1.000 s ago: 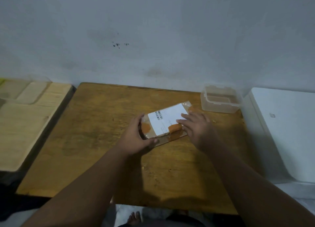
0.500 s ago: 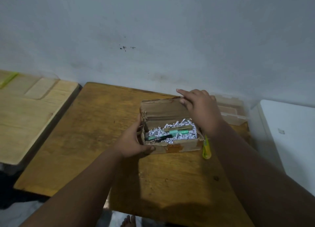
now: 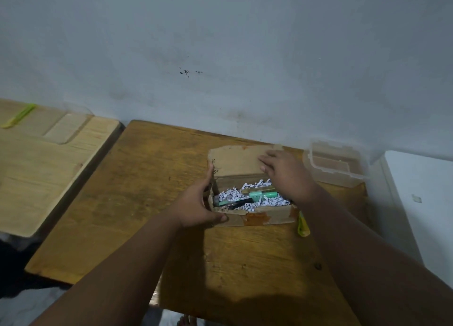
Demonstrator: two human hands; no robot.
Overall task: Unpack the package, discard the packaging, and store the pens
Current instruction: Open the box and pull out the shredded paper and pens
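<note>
A small cardboard box (image 3: 259,216) lies open on the wooden table (image 3: 137,203), its lid (image 3: 235,161) folded back toward the wall. Inside, white paper shreds (image 3: 229,195) surround a green pen (image 3: 262,195) and a black pen (image 3: 242,201). My left hand (image 3: 196,203) grips the box's left end, thumb on the front wall. My right hand (image 3: 284,171) rests flat with spread fingers on the lid's right part and over the box's right end. A yellow-green pen-like item (image 3: 302,226) lies on the table by the box's right front corner.
A clear plastic container (image 3: 335,162) stands open at the back right, next to the wall. A white surface (image 3: 421,203) adjoins the table on the right. A lighter wooden table (image 3: 36,159) on the left carries a yellow-green stick (image 3: 18,116).
The box went from closed, label side up, to open with its lid folded back. My right hand moved from the front edge to the lid. The left hand stayed on the left end.
</note>
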